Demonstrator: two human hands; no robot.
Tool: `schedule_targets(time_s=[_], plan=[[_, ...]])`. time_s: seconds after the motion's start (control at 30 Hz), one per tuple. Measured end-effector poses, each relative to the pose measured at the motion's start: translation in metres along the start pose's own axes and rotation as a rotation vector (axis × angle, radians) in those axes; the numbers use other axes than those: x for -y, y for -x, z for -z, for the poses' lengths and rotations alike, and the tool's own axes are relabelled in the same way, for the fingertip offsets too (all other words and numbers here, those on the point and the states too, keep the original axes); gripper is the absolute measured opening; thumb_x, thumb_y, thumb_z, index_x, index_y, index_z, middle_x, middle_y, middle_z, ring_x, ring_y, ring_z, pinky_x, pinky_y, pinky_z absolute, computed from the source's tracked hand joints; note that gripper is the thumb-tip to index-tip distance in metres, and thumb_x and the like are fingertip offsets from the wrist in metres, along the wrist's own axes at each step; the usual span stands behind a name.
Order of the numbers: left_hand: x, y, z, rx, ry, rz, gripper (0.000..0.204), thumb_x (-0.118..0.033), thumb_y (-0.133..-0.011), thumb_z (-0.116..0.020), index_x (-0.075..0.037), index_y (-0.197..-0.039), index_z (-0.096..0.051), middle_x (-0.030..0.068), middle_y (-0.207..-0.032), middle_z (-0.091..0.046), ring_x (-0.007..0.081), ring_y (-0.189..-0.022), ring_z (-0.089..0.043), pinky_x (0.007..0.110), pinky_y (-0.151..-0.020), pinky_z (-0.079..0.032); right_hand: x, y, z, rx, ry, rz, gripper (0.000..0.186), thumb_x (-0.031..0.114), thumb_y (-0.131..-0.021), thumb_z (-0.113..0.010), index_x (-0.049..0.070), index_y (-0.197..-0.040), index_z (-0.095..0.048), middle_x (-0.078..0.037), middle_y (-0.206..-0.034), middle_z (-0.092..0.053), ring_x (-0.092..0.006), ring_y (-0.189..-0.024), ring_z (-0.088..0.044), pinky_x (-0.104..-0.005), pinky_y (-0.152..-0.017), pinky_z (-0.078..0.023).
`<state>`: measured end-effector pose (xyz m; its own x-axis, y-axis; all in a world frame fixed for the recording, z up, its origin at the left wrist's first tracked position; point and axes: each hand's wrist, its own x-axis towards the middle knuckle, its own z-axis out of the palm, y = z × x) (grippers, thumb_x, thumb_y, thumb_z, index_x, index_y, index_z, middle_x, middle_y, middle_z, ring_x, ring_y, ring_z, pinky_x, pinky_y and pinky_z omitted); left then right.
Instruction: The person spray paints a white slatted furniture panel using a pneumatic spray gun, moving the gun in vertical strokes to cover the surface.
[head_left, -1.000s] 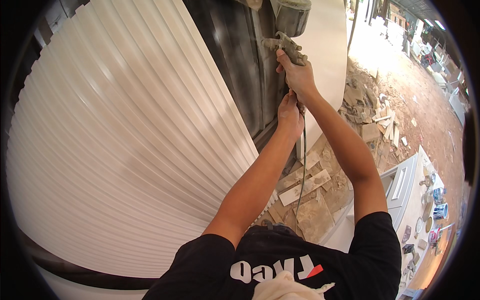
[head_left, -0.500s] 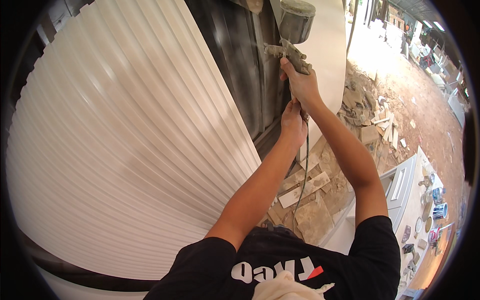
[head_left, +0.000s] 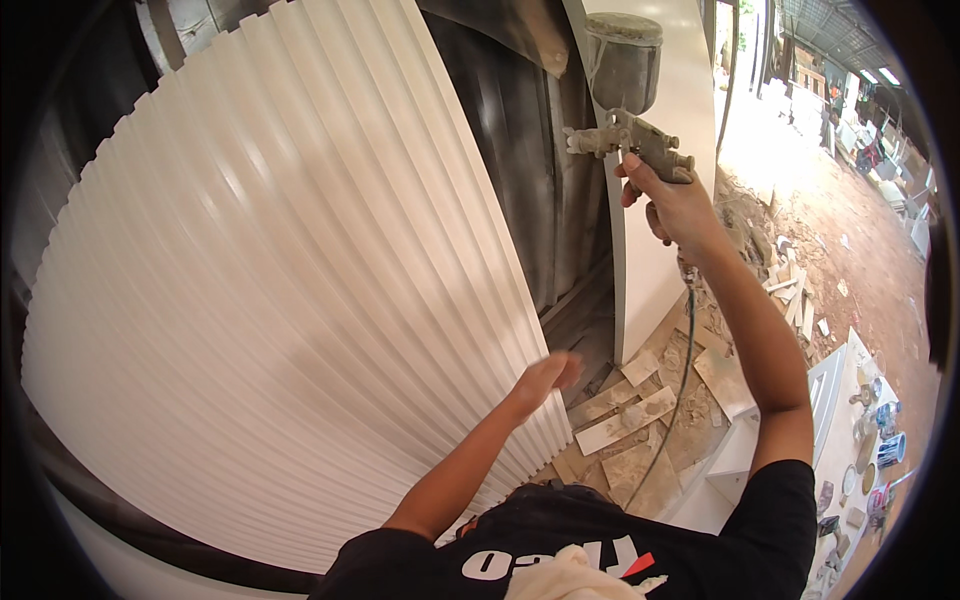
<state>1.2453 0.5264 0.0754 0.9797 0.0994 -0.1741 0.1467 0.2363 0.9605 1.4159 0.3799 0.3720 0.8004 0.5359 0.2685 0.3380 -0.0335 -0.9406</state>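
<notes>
My right hand (head_left: 678,208) grips a grimy metal spray gun (head_left: 650,148), raised at the upper middle with its grey cup (head_left: 622,75) upright on top and its nozzle pointing left. A green hose (head_left: 688,360) hangs from the gun's handle. My left hand (head_left: 548,374) is lower, apart from the gun, near the right edge of a large white ribbed panel (head_left: 280,280). Motion blur smears its fingers. Behind the gun stand a dark sprayed surface (head_left: 510,160) and a white flat panel (head_left: 650,310).
Scrap boards (head_left: 625,420) and debris litter the floor below. At lower right a white piece of furniture (head_left: 820,395) has bottles, small items and a blue-and-white can (head_left: 890,450) on and beside it. A bright workshop aisle (head_left: 840,220) stretches along the right, with stacked boards at the far side.
My left hand has let go of the spray gun's lower part and moved down and left. My right hand with the gun has shifted right and lower in the view.
</notes>
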Motion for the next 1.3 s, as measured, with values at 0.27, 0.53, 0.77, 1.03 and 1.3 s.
schedule_targets(time_s=[0.27, 0.53, 0.77, 1.03, 1.3], plan=[[0.207, 0.165, 0.132, -0.315, -0.426, 0.467, 0.049, -0.042, -0.099, -0.052, 0.003, -0.115, -0.064, 0.0111, -0.102, -0.070, 0.0195, -0.090, -0.065, 0.034, -0.083, -0.051, 0.048, 0.013, 0.006, -0.030, 0.144, 0.088, 0.047, 0.052, -0.096, -0.060, 0.005, -0.096, -0.063, -0.002, -0.071, -0.059, -0.0038, -0.037, -0.037, -0.0222, -0.034, -0.027], [0.286, 0.250, 0.170, -0.388, -0.415, 0.535, 0.048, -0.040, -0.095, -0.056, 0.003, -0.112, -0.065, 0.0125, -0.095, -0.071, 0.0204, -0.084, -0.067, 0.034, -0.078, -0.052, 0.112, 0.011, -0.014, -0.097, 0.229, 0.212, 0.052, 0.059, -0.092, -0.061, 0.007, -0.094, -0.063, 0.000, -0.074, -0.059, -0.0032, -0.040, -0.037, -0.0227, -0.036, -0.027], [0.335, 0.311, 0.179, -0.493, -0.381, 0.655, 0.048, -0.041, -0.094, -0.056, 0.004, -0.109, -0.067, 0.0130, -0.095, -0.071, 0.0217, -0.079, -0.068, 0.036, -0.075, -0.053, 0.151, -0.012, -0.020, -0.202, 0.241, 0.295, 0.052, 0.059, -0.090, -0.063, 0.007, -0.093, -0.063, 0.000, -0.074, -0.059, -0.0039, -0.040, -0.037, -0.0237, -0.038, -0.027], [0.366, 0.379, 0.193, -0.328, -0.510, 0.581, 0.051, -0.040, -0.094, -0.057, 0.007, -0.109, -0.067, 0.0175, -0.096, -0.072, 0.0260, -0.081, -0.071, 0.039, -0.073, -0.055, 0.189, -0.009, -0.045, -0.362, 0.083, 0.344, 0.050, 0.056, -0.093, -0.061, 0.007, -0.084, -0.060, -0.002, -0.065, -0.057, -0.0072, -0.036, -0.039, -0.0261, -0.031, -0.027], [0.284, 0.288, 0.158, -0.310, -0.659, 0.440, 0.048, -0.043, -0.092, -0.054, 0.002, -0.099, -0.069, 0.0223, -0.085, -0.069, 0.0338, -0.084, -0.069, 0.045, -0.076, -0.050, 0.156, 0.007, -0.042, -0.291, 0.139, 0.365, 0.050, 0.057, -0.087, -0.067, 0.007, -0.090, -0.063, 0.000, -0.073, -0.059, -0.0054, -0.041, -0.039, -0.0261, -0.038, -0.028]])
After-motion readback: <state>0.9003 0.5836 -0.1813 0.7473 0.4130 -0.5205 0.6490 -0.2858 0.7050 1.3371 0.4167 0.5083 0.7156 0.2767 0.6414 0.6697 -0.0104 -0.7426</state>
